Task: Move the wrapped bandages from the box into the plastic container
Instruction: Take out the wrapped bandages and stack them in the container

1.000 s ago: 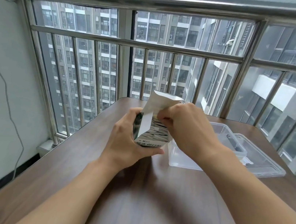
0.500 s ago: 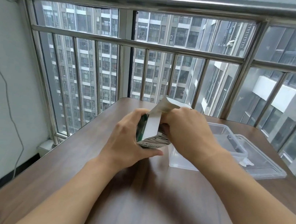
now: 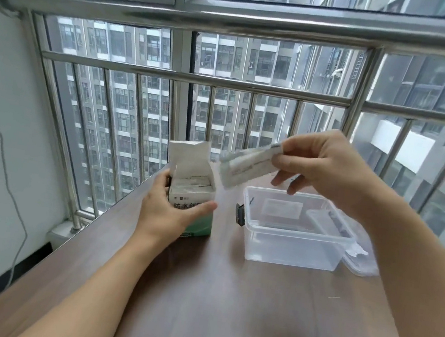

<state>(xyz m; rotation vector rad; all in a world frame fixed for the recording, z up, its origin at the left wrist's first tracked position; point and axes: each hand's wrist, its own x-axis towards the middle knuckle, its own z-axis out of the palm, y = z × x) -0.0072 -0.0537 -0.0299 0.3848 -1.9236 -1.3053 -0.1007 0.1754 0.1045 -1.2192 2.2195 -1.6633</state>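
In the head view the right hand (image 3: 328, 169) pinches a few wrapped bandages (image 3: 247, 166) above the plastic container (image 3: 292, 236), so it should lower them inside before letting go, while the left hand (image 3: 168, 212) grips the box (image 3: 193, 192) upright.

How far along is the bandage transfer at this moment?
Done: the box is open and the plastic container is uncovered. In hand: the right hand pinches wrapped bandages above the container while the left hand holds the box. Left: more bandages remain inside the box.
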